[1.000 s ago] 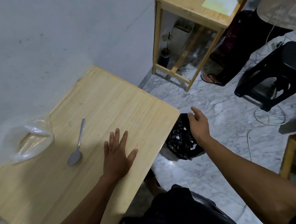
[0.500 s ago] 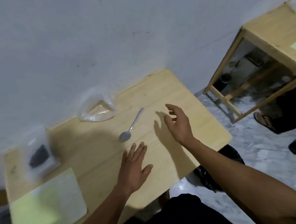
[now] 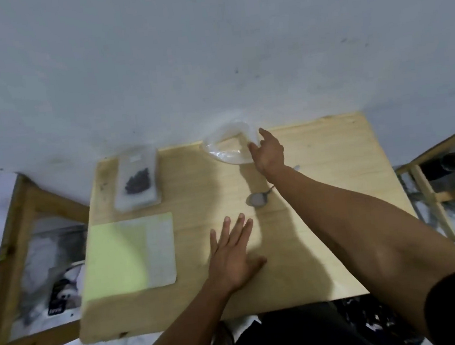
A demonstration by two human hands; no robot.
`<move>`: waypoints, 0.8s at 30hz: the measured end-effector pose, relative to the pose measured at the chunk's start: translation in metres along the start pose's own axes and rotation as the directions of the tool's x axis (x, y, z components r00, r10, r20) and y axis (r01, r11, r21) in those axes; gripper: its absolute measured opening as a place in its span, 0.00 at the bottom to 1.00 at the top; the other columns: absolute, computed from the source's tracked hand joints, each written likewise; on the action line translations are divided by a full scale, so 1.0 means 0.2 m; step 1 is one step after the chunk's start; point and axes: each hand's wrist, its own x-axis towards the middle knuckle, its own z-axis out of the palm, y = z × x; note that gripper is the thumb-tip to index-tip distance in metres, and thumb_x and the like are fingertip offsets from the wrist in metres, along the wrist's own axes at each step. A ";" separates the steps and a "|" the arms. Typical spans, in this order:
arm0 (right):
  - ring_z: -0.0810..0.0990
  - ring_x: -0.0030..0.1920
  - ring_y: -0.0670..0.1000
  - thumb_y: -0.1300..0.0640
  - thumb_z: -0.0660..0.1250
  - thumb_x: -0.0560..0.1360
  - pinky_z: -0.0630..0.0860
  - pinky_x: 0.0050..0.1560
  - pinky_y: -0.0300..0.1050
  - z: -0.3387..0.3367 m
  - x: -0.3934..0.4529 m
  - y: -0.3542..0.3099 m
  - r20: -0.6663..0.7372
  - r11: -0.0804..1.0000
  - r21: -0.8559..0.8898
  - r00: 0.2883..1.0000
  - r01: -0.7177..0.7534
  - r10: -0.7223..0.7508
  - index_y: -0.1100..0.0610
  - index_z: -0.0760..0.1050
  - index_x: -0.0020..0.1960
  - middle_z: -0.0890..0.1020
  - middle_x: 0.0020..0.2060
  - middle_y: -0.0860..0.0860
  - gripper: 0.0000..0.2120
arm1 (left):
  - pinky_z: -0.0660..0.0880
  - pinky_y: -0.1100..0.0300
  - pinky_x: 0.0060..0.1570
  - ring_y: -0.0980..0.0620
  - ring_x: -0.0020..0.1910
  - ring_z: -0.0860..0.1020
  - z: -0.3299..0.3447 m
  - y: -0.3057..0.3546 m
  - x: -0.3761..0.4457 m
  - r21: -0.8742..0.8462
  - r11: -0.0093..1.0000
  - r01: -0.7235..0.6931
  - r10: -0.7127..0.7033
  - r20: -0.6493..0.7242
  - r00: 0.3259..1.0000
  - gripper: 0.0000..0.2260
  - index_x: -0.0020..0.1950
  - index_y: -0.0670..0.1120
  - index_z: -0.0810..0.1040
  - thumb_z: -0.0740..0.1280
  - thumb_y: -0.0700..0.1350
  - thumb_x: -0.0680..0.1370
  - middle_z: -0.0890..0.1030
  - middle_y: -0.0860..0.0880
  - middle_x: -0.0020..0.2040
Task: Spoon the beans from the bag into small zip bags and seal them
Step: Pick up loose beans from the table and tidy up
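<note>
Right hand reaches the clear plastic bag at the wall edge of the worktop.

Right hand (image 3: 267, 151) grip: fingers loosely spread at the clear plastic bag (image 3: 228, 147), not visibly closed on it. Left hand (image 3: 233, 251) lies flat and empty on the worktop (image 3: 334, 189), likely for support. Spoon (image 3: 257, 198) waits between them; bean bag (image 3: 137, 180) sits left, near the wall.

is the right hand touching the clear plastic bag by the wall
Touching: in the head view the right hand overlaps the clear plastic bag's right edge, with no gap showing.
</note>
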 end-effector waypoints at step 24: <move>0.82 0.49 0.56 0.51 0.68 0.76 0.83 0.47 0.54 -0.75 -0.55 0.50 -0.451 0.868 0.496 0.859 0.017 0.241 0.53 0.78 0.56 0.81 0.45 0.56 0.10 | 0.57 0.48 0.71 0.42 0.72 0.56 -0.04 0.31 0.07 0.232 0.941 -0.248 0.243 0.051 0.969 0.32 0.78 0.53 0.52 0.60 0.54 0.75 0.56 0.48 0.75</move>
